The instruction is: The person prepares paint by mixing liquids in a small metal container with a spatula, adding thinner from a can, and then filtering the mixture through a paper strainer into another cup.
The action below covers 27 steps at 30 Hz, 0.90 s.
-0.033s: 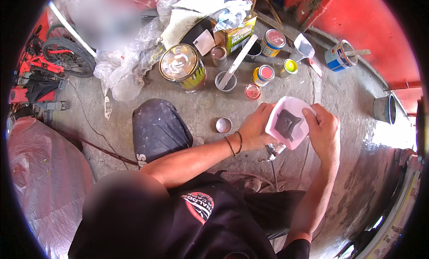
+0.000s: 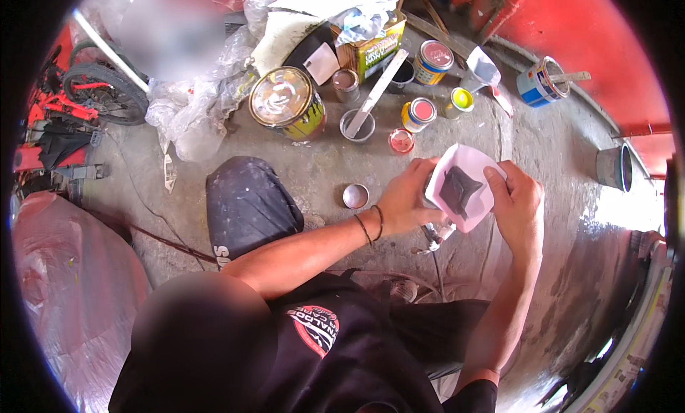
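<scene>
A pale pink paper paint strainer [image 2: 467,158] with a dark grey bottom is tilted so that I look into it. My right hand [image 2: 519,202] pinches its right rim, the thumb over the edge. On the other side my left hand [image 2: 403,199] wraps round a greyish cup [image 2: 429,192], mostly hidden behind the strainer. Below these, a silver metal part [image 2: 439,235], apparently of a spray gun, shows with a thin hose running down from it. A small round lid or tin [image 2: 355,196] lies on the floor left of my left hand.
Ahead stand a large paint can [image 2: 282,99], a cup with a stirring stick [image 2: 357,126], a pink-topped can [image 2: 419,115], a yellow-filled cup [image 2: 460,101] and a blue can [image 2: 540,85]. A grey bucket [image 2: 614,167] is at right. Plastic sheeting [image 2: 189,117] lies far left.
The strainer has shifted slightly up and right relative to my left hand, so the greyish cup edge shows more between them. The whole view has moved a little.
</scene>
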Each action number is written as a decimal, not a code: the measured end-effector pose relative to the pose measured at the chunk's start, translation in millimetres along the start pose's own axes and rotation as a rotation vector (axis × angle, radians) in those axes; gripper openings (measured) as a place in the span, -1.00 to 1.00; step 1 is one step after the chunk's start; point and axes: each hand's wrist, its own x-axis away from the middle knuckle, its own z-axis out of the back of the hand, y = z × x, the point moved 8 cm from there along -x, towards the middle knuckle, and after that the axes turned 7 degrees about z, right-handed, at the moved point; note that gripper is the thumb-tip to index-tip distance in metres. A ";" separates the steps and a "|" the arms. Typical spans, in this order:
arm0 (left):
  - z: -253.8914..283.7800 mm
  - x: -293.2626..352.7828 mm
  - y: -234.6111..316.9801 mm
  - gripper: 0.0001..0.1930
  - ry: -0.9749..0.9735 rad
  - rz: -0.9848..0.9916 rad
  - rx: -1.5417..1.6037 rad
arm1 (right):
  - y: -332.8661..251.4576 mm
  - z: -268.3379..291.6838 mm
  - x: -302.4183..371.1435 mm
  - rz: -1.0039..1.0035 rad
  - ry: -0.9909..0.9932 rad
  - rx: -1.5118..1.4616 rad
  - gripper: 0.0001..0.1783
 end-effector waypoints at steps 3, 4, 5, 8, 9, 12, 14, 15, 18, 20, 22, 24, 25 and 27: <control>0.4 -1.3 -15.7 -0.01 -0.004 0.021 0.129 | 9.2 -1.2 1.8 -0.014 0.045 -0.003 -0.79; 1.5 -1.4 -21.0 -0.02 0.006 0.022 0.188 | 10.0 -3.6 0.4 -0.025 0.051 -0.015 -0.79; -0.6 0.0 -27.7 -0.03 -0.005 0.051 0.235 | 10.7 -6.5 -0.2 -0.036 0.056 -0.026 -0.79; -2.9 -1.5 -28.8 0.00 -0.021 0.087 0.230 | 9.0 -10.9 3.5 0.023 0.105 -0.060 -0.71; -2.0 -3.1 -28.5 0.02 -0.029 0.101 0.207 | 8.8 -12.9 4.0 0.023 0.085 -0.068 -0.71; -2.3 -5.1 -27.1 0.02 -0.043 0.122 0.227 | 9.3 -13.0 6.8 -0.024 0.034 -0.048 -0.71; 0.1 -5.3 -30.1 0.02 -0.016 0.086 0.199 | 8.6 -9.4 3.6 -0.030 0.051 -0.072 -0.71; 2.0 -5.2 -27.2 0.01 0.010 0.046 0.169 | 9.9 -8.3 2.5 -0.043 0.065 -0.094 -0.70; -1.2 -2.6 -27.5 0.01 -0.015 0.093 0.280 | 4.6 -15.8 -3.8 0.027 0.040 -0.051 -0.69; -3.4 -2.0 -24.6 0.01 -0.041 0.138 0.392 | 6.6 -17.0 -0.6 0.017 0.032 -0.045 -0.69; -2.3 -3.0 -27.3 0.02 -0.047 0.159 0.443 | 4.5 -16.9 -2.4 0.013 0.022 -0.043 -0.70; -2.1 -7.6 -31.6 0.03 -0.057 0.115 0.384 | 1.9 -13.5 -6.4 -0.001 0.026 -0.067 -0.71; -3.1 -7.0 -33.1 0.03 -0.061 0.104 0.370 | 1.6 -16.1 -5.2 -0.004 0.024 -0.065 -0.71; -4.3 -4.1 -33.2 0.03 -0.079 0.126 0.374 | -3.9 -21.8 -4.2 0.050 0.031 -0.063 -0.72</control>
